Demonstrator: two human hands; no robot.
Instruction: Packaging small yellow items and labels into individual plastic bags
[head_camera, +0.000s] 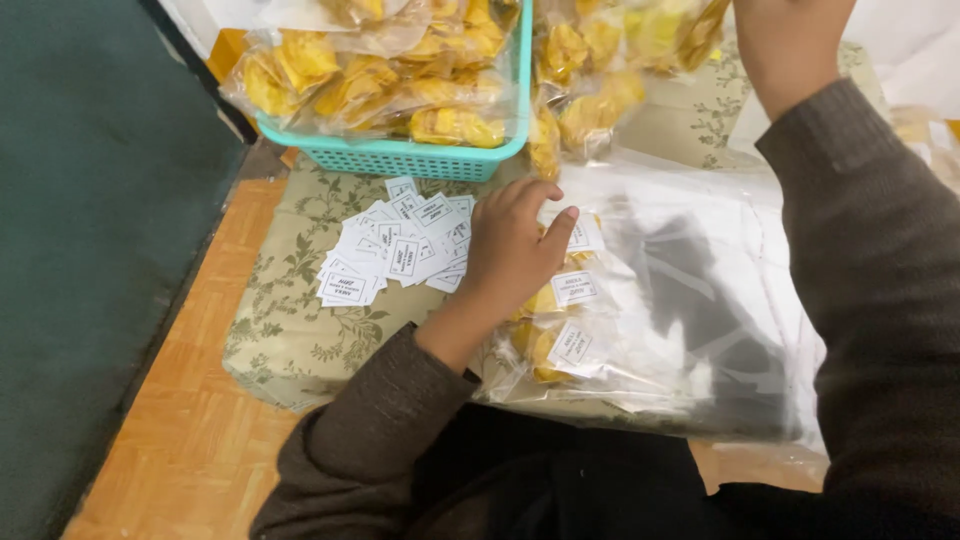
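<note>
left hand (515, 250) is down flat, fingers spread and half curled, pressing on the clear packets of yellow chips (555, 320) in front of me, thumb stretched toward two o'clock over a white label (575, 288) that sits on the top packet; it grips nothing, it just pins the stack. a second labelled packet (570, 345) lies just below it at six o'clock. the loose pile of paper labels (400, 245) lies touching my fingertips at nine o'clock on the floral cloth (290, 330). right hand (790, 40) is raised at one o'clock, mostly cut off by the frame edge, so i cannot tell if it is closed or what it holds. the teal basket (400, 155) of filled packets sits at eleven o'clock, more packets (600, 60) at twelve. empty clear bags (700, 290) spread at three o'clock. my read: keep the palm light so chips don't crush, slide one label off the pile with a fingertip, and lay it square on the film.
</note>
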